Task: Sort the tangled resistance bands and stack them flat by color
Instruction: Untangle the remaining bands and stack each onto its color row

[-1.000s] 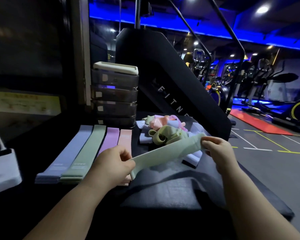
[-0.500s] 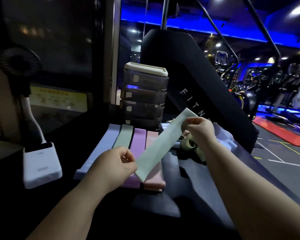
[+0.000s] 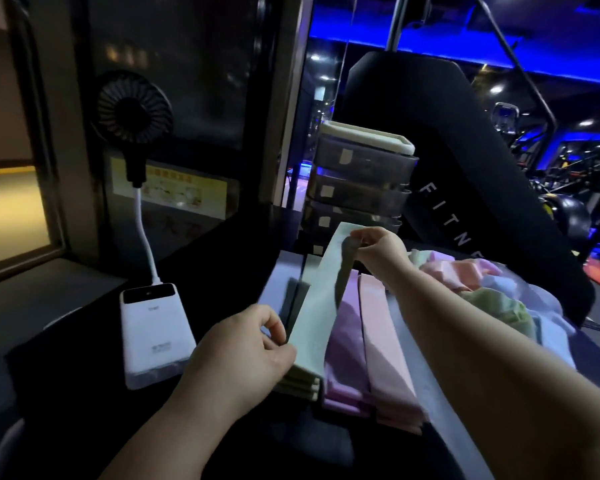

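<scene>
Nearest the camera, the left hand (image 3: 243,344) is pinching the near end of a pale green band (image 3: 321,306), finger and thumb curled onto its edge. That end is sitting right on the green stack (image 3: 300,384). This looks like a way of lining up the edges before the rest goes down. The band is running taut and flat away from the body, and its far end is being held up off the stack. The right hand (image 3: 378,252) is pinching that far end, probably so the strip lands without a fold.

Beside the green stack, a purple stack (image 3: 343,358) and a pink stack (image 3: 385,351) are lying side by side and touching. A bluish stack (image 3: 274,282) is showing on the other side. To the right, the unsorted tangle (image 3: 482,292) is waiting, so the sorting seems only partly done.

All of this is resting on a dark worktop (image 3: 201,258). A white power bank (image 3: 155,334) is lying to the left, with its cable feeding a small black fan (image 3: 134,107). Behind the stacks a set of smoky drawers (image 3: 361,178) is standing. Beyond that, a black lettered machine panel (image 3: 465,161) is rising into a dim gym lit in blue.
</scene>
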Demonstrator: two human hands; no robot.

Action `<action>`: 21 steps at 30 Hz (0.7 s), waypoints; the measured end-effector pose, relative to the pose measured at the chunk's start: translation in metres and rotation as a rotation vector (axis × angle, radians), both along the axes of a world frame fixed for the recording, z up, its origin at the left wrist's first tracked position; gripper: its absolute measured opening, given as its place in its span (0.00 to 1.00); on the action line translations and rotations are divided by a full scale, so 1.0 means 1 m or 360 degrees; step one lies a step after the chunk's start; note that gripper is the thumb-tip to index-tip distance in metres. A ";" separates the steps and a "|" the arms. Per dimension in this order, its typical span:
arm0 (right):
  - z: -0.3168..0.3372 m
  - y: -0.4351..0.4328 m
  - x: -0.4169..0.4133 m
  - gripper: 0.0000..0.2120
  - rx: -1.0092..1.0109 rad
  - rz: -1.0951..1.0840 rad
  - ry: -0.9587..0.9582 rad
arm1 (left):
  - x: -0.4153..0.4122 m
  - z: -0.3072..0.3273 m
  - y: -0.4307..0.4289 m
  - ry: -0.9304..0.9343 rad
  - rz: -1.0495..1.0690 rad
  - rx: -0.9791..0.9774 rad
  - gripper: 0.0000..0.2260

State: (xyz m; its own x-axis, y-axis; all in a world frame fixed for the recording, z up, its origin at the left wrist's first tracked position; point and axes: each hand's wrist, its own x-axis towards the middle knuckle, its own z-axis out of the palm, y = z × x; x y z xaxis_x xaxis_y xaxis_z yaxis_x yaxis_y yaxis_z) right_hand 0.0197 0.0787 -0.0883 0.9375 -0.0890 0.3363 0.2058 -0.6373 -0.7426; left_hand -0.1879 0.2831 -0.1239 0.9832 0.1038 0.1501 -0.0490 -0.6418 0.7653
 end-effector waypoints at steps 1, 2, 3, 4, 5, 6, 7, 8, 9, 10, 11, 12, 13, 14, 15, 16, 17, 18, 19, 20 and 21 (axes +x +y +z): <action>-0.002 0.005 0.006 0.13 -0.0031 0.0016 0.0008 | 0.001 -0.001 0.003 0.0000 -0.0001 -0.0001 0.06; -0.005 0.010 0.011 0.12 -0.0050 0.0038 0.0027 | 0.002 -0.002 0.005 0.0000 -0.0004 0.0003 0.06; -0.007 0.014 0.015 0.12 -0.0052 0.0066 0.0055 | 0.003 -0.004 0.006 -0.0001 -0.0006 0.0007 0.07; -0.008 0.018 0.019 0.11 -0.0057 0.0088 0.0088 | 0.004 -0.005 0.006 -0.0002 -0.0010 0.0007 0.07; -0.010 0.020 0.023 0.11 -0.0073 0.0121 0.0099 | 0.005 -0.006 0.007 -0.0004 -0.0018 0.0003 0.07; -0.011 0.023 0.025 0.11 -0.0110 0.0153 0.0111 | 0.006 -0.007 0.006 -0.0009 -0.0025 0.0002 0.07; -0.012 0.025 0.027 0.12 -0.0147 0.0171 0.0133 | 0.007 -0.008 0.006 -0.0017 -0.0030 0.0010 0.07; -0.013 0.027 0.028 0.13 -0.0181 0.0182 0.0159 | 0.007 -0.008 0.006 -0.0029 -0.0030 0.0024 0.07; -0.016 0.027 0.031 0.14 -0.0210 0.0188 0.0182 | 0.008 -0.008 0.006 -0.0042 -0.0025 0.0042 0.07; -0.019 0.028 0.034 0.14 -0.0231 0.0190 0.0200 | 0.009 -0.008 0.006 -0.0056 -0.0022 0.0062 0.07; -0.021 0.028 0.035 0.14 -0.0248 0.0197 0.0208 | 0.009 -0.008 0.005 -0.0066 -0.0021 0.0087 0.06; -0.024 0.028 0.037 0.14 -0.0263 0.0199 0.0216 | 0.010 -0.009 0.004 -0.0072 -0.0023 0.0116 0.06; -0.026 0.028 0.038 0.14 -0.0279 0.0197 0.0221 | 0.010 -0.009 0.004 -0.0072 -0.0029 0.0149 0.06; -0.028 0.028 0.040 0.14 -0.0309 0.0202 0.0223 | 0.011 -0.010 0.003 -0.0067 -0.0035 0.0183 0.06; -0.030 0.027 0.041 0.13 -0.0350 0.0209 0.0221 | 0.011 -0.010 0.003 -0.0061 -0.0040 0.0210 0.05; -0.031 0.027 0.041 0.12 -0.0383 0.0214 0.0221 | 0.011 -0.011 0.002 -0.0059 -0.0041 0.0226 0.05; -0.032 0.028 0.041 0.12 -0.0399 0.0218 0.0221 | 0.011 -0.011 0.002 -0.0058 -0.0042 0.0233 0.05; -0.034 0.028 0.043 0.12 -0.0414 0.0221 0.0224 | 0.011 -0.011 0.002 -0.0058 -0.0041 0.0237 0.05; -0.036 0.028 0.043 0.12 -0.0432 0.0220 0.0219 | 0.011 -0.011 0.002 -0.0057 -0.0042 0.0244 0.05; -0.037 0.029 0.043 0.13 -0.0459 0.0221 0.0214 | 0.011 -0.011 0.002 -0.0057 -0.0042 0.0253 0.05; -0.038 0.029 0.043 0.14 -0.0486 0.0221 0.0215 | 0.011 -0.011 0.001 -0.0055 -0.0043 0.0262 0.05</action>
